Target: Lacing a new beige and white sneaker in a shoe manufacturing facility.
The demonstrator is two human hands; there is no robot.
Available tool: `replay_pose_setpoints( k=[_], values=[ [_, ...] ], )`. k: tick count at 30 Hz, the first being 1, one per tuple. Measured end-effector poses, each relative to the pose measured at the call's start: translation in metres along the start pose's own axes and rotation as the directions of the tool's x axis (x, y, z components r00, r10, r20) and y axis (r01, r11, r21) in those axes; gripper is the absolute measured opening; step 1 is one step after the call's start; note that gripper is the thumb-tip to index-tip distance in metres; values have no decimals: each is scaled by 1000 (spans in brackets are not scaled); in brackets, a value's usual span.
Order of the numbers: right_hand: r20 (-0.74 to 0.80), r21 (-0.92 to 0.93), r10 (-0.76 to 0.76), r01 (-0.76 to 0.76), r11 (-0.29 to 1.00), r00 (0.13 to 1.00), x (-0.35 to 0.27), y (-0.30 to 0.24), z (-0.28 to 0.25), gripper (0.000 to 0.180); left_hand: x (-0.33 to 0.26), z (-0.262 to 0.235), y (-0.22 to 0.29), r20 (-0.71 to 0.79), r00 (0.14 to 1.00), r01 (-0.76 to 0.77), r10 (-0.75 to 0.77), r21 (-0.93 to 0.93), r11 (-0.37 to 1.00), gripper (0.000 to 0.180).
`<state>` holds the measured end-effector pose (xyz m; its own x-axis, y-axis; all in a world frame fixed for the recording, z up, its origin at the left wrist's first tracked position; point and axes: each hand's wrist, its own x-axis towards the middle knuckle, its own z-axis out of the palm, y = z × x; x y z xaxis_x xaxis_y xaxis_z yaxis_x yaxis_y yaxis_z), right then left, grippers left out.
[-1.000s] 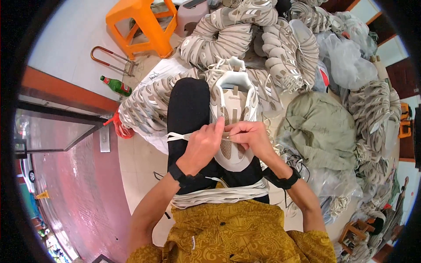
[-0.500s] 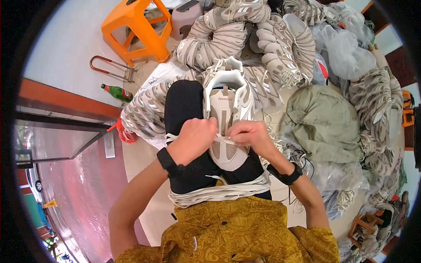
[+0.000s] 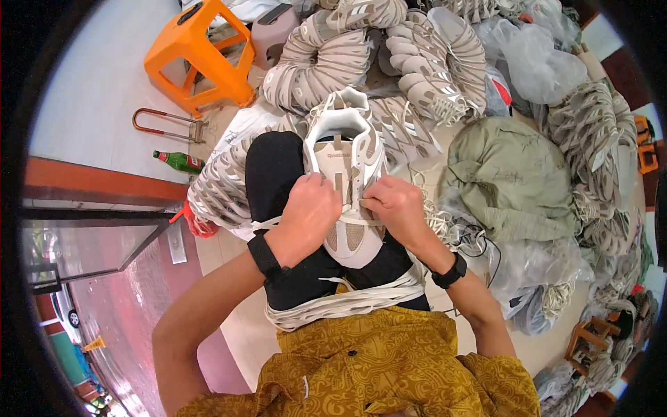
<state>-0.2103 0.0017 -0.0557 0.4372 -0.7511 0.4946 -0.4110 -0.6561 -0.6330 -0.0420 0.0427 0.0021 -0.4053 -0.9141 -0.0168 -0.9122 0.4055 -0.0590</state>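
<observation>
On the lap (image 3: 274,170), the shoe (image 3: 349,174) looks light and semi-stiff, best steadied by its sides; left hand (image 3: 309,212) and right hand (image 3: 399,208) each have a grip pinching the limp lace (image 3: 361,222).

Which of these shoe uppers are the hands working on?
The upper over the black-trousered legs, toe toward the mustard shirt; most others are nested in stacks.
</observation>
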Motion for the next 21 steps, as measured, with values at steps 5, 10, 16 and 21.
replay_pose_setpoints(
  k=[5, 10, 16, 21],
  values=[
    [10, -152, -131, 131, 980, 991, 4, 2, -3, 8, 14, -1, -7, -243, 955, -200, 170, -103, 974, 2],
    [67, -180, -138, 148, 972, 988, 9, 7, -5, 8, 29, 5, 10, -180, 982, 6, -54, -256, 967, 2],
    [173, -295, -142, 189, 936, 975, 8, 3, -1, 6, 36, 9, 18, 106, 955, 295, -277, -448, 844, 11],
    [64, 233, 44, -57, 971, 997, 2, 11, -6, 5, 37, 9, 16, 171, 938, 344, -301, -568, 748, 16]
  ],
)
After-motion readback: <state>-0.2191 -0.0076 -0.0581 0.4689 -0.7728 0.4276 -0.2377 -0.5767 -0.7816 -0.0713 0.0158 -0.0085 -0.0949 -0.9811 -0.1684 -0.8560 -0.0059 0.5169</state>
